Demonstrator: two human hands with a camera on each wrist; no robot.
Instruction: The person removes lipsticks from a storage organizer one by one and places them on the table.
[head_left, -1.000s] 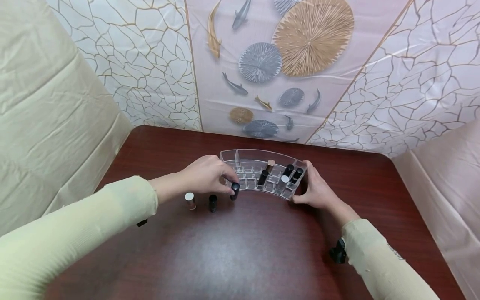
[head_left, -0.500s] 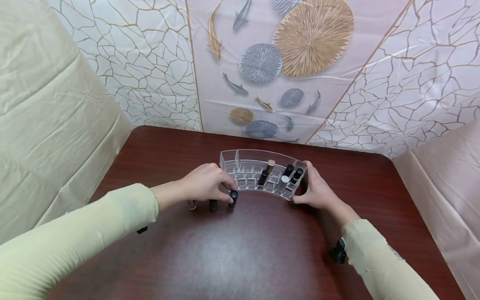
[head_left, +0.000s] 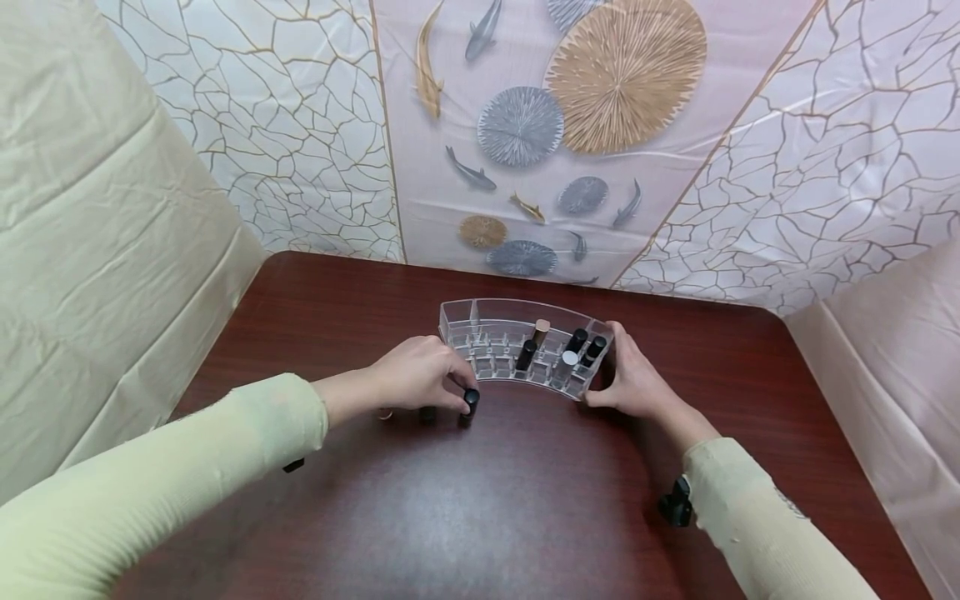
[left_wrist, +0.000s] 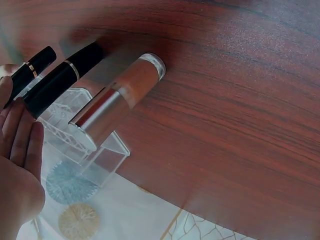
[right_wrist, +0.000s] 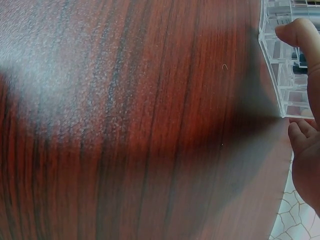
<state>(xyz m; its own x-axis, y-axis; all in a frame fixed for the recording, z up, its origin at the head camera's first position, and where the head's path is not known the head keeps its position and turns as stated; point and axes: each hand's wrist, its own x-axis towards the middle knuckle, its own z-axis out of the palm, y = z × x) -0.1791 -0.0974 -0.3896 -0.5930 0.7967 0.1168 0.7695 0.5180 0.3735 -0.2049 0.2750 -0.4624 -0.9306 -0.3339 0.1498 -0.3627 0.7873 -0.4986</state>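
Observation:
My left hand (head_left: 423, 373) pinches a black lipstick (head_left: 469, 402) by its cap, just in front of the clear organizer's left end. In the left wrist view this lipstick (left_wrist: 34, 69) shows a gold band. Beside it stand a black lipstick with a silver band (left_wrist: 65, 77) and a silver-capped, brown-bodied tube (left_wrist: 120, 100); my hand mostly covers both in the head view. My right hand (head_left: 633, 375) grips the right end of the curved clear organizer (head_left: 491, 367), thumb in front and fingers behind.
Several tubes sit in the organizer: a black one (head_left: 527, 355) and a tan-capped one (head_left: 541, 332) mid-way, a white-capped one (head_left: 568, 367) and two more black ones at the right. The dark red wooden table (head_left: 450, 500) ends at a patterned curtain (head_left: 517, 208) behind.
My left hand has drawn the black lipstick down and toward me, away from the organizer's front edge, covering the two standing tubes. My right hand and the organizer have stayed put.

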